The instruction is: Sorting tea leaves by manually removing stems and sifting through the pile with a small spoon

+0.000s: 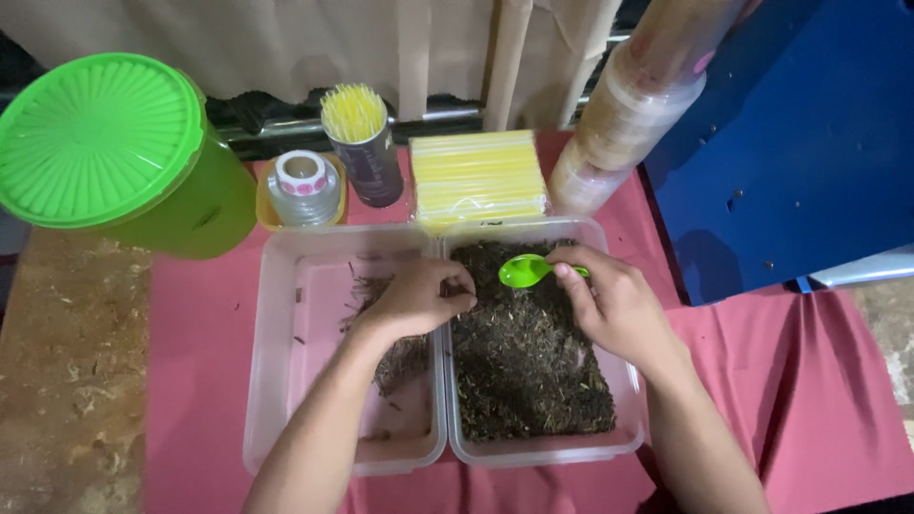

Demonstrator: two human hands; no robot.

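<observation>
Red cloth underfoot of two clear tubs. Left hand curled shut, pinching dry leaves at the divide. Right hand gripping green spoon, bowl pointing left toward that pinch. Behind: straws, green bucket.

A table of mottled brown stone, largely covered by a red cloth, stands before pale beige curtains hanging along the back, with a blue perforated panel leaning at the right, all under dim, warm indoor light.
</observation>
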